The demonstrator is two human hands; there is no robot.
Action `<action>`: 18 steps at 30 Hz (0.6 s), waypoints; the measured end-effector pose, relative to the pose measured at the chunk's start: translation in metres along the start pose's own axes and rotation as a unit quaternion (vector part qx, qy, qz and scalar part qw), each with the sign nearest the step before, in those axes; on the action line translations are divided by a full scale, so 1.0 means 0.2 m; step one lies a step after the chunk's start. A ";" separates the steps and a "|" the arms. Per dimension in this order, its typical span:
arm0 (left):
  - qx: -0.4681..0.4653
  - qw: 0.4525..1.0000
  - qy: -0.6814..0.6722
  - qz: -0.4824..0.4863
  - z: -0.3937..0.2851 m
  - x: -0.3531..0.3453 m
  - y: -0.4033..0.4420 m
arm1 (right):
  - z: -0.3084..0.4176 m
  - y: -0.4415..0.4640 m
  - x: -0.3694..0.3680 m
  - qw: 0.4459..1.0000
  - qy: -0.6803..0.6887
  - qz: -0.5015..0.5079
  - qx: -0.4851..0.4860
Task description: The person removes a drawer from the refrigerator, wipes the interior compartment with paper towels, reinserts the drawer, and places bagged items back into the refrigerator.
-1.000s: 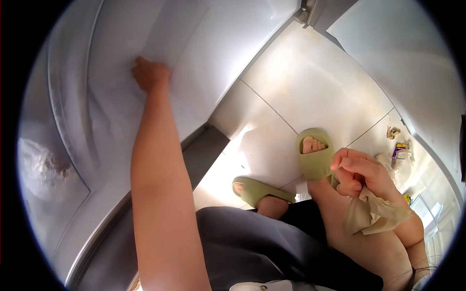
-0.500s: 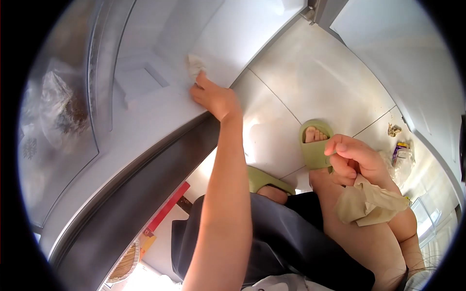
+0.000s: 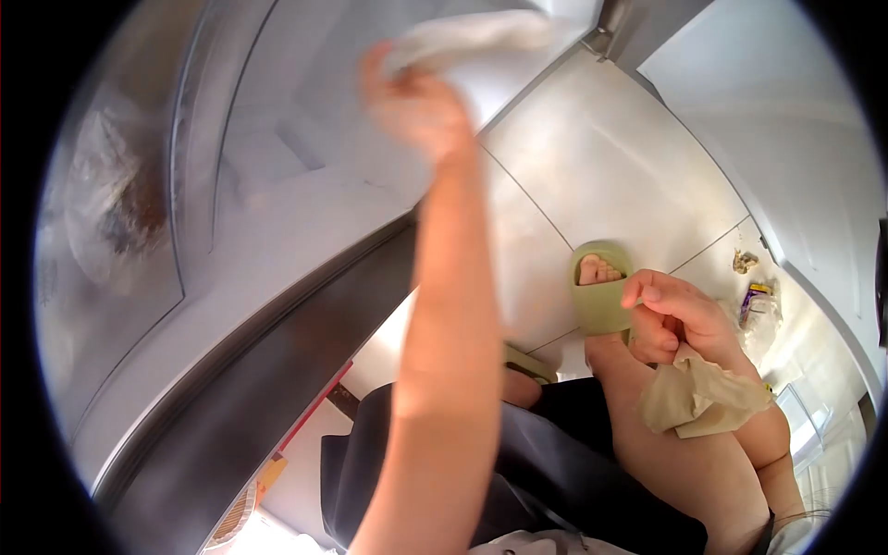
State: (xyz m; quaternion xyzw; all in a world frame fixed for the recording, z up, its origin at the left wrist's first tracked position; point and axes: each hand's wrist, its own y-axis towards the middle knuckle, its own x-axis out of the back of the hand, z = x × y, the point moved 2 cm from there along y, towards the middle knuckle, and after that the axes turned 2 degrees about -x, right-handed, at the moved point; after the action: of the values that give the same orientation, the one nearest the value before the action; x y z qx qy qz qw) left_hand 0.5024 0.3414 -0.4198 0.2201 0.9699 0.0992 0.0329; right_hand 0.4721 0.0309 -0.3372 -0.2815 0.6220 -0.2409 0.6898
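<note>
My left hand (image 3: 416, 106), smeared by motion, grips a white cloth or tissue (image 3: 472, 39) that trails to the right. It is raised inside the white interior of a fridge-like appliance (image 3: 314, 199). Near my right knee, my right hand (image 3: 677, 314) has its fingers curled round a crumpled beige tissue (image 3: 708, 396), which hangs below the palm over my leg.
A frosted drawer (image 3: 120, 213) with a plastic bag inside stands at the left. The appliance's dark lower edge (image 3: 268, 370) runs diagonally. A white door panel (image 3: 786, 120) is at the right. Wrappers (image 3: 758, 314) lie on the tiled floor (image 3: 601, 157) beyond my green slippers (image 3: 603, 301).
My left hand moved right and down from the interior's back, then up with the white cloth, which now flares out. My right hand stays near my knee with the beige tissue.
</note>
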 end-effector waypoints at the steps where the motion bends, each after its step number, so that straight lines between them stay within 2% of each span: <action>1: 0.002 0.994 0.108 -0.028 0.04 0.14 0.11 | 0.01 -0.01 0.00 1.000 0.000 -0.002 0.004; 2: 0.011 0.975 0.215 -0.055 0.08 0.28 0.21 | 0.02 -0.02 0.01 1.000 -0.001 -0.016 -0.002; 3: -0.010 0.912 0.405 -0.062 0.08 0.33 0.24 | 0.02 -0.02 0.01 1.000 -0.001 -0.029 -0.006; 6: -0.106 0.773 0.625 0.009 0.37 0.37 0.24 | 0.03 -0.03 0.01 0.999 -0.007 -0.042 -0.010; 7: -0.120 0.778 0.617 -0.010 0.38 0.29 0.18 | 0.04 -0.03 0.01 0.999 -0.011 -0.042 -0.009; 10: -0.225 0.831 0.503 0.072 0.41 0.04 0.10 | 0.06 -0.02 0.00 0.999 -0.017 -0.027 -0.013; 11: -0.279 0.825 0.482 0.098 0.40 -0.06 0.04 | 0.05 -0.02 0.00 0.999 -0.018 -0.025 -0.009; 14: -0.251 0.878 0.369 0.171 0.28 -0.27 -0.18 | 0.04 -0.02 -0.01 1.000 -0.015 -0.020 0.000; 16: -0.248 0.870 0.352 0.239 0.27 -0.29 -0.25 | 0.02 -0.02 -0.01 1.000 -0.009 -0.023 -0.003; 18: -0.313 0.812 0.395 0.295 0.23 -0.26 -0.29 | 0.01 -0.02 0.00 1.000 -0.004 -0.018 0.004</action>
State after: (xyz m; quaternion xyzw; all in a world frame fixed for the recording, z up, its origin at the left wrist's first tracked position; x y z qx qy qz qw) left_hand 0.5294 0.2768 -0.4763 0.4156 0.7040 0.4812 -0.3165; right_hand 0.4749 0.0291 -0.3339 -0.2907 0.6131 -0.2547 0.6890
